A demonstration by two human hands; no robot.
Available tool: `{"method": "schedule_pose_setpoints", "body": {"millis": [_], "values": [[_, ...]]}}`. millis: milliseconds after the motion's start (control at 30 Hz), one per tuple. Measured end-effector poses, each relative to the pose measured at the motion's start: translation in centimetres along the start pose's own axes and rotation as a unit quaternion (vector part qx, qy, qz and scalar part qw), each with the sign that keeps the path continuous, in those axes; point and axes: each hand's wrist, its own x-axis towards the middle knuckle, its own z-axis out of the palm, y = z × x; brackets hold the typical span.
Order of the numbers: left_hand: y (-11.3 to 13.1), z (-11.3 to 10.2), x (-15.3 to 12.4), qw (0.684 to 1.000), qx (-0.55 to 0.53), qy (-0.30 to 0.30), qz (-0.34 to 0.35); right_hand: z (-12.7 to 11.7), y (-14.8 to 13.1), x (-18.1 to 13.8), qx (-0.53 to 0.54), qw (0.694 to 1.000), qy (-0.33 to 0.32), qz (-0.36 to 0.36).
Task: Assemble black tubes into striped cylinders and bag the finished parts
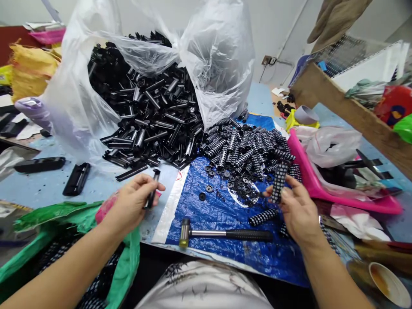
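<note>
While our left hand (137, 195) pinches a slim black piece (150, 200), thumb against fingers | our right hand (298, 208) grips a studded roller (279, 182) over the blue sheet (196, 206) | we see a hammer (222, 234) lying on that sheet

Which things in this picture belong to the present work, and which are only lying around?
Probably in the work:
- black piece in left hand
- dotted roller in right hand
- heaped black pieces
- piled dotted rollers
- mallet

Probably just lying about:
- yellow cloth
- crumpled white paper
- brown cloth
</note>
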Motion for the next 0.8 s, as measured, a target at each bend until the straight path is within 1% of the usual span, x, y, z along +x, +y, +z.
{"method": "schedule_pose_setpoints", "body": {"millis": [33,67,100,167,267,333,433,533,600,667,733,800], "values": [[-0.3,0.8,-0.1,1.000,0.000,-0.013,0.011,1.0,-0.5,-0.9,0.103,0.993,-0.028,0.048],[-0.6,1.6,-0.3,1.000,-0.004,-0.027,0.016,2.1,-1.1,-1.7,0.179,0.977,-0.054,0.100],[-0.8,2.4,-0.5,0.999,-0.012,-0.042,0.014,3.2,-1.6,-2.3,0.227,0.960,-0.071,0.146],[-1.3,4.0,-1.0,0.996,-0.029,-0.078,-0.001,5.2,-2.7,-3.1,0.279,0.931,-0.093,0.216],[-2.2,5.8,-2.1,0.991,-0.054,-0.118,-0.038,7.2,-3.5,-3.9,0.315,0.902,-0.125,0.268],[-2.9,6.6,-2.7,0.988,-0.069,-0.124,-0.055,8.1,-3.8,-4.3,0.328,0.893,-0.139,0.276],[-3.9,7.4,-3.6,0.988,-0.062,-0.127,-0.061,9.0,-4.0,-5.0,0.349,0.887,-0.145,0.266],[-4.7,7.9,-4.2,0.990,-0.013,-0.139,-0.036,9.8,-4.2,-5.8,0.366,0.880,-0.146,0.265],[-5.0,8.3,-4.5,0.988,0.020,-0.154,-0.001,10.3,-4.4,-6.3,0.376,0.876,-0.133,0.270],[-5.2,8.8,-4.6,0.984,0.034,-0.172,0.034,10.8,-4.5,-6.5,0.381,0.879,-0.100,0.268],[-5.4,9.4,-4.4,0.982,0.032,-0.180,0.051,11.4,-4.7,-6.6,0.377,0.889,-0.068,0.251],[-5.6,9.8,-4.0,0.982,0.030,-0.180,0.055,12.0,-4.9,-6.7,0.366,0.902,-0.062,0.222]]}}
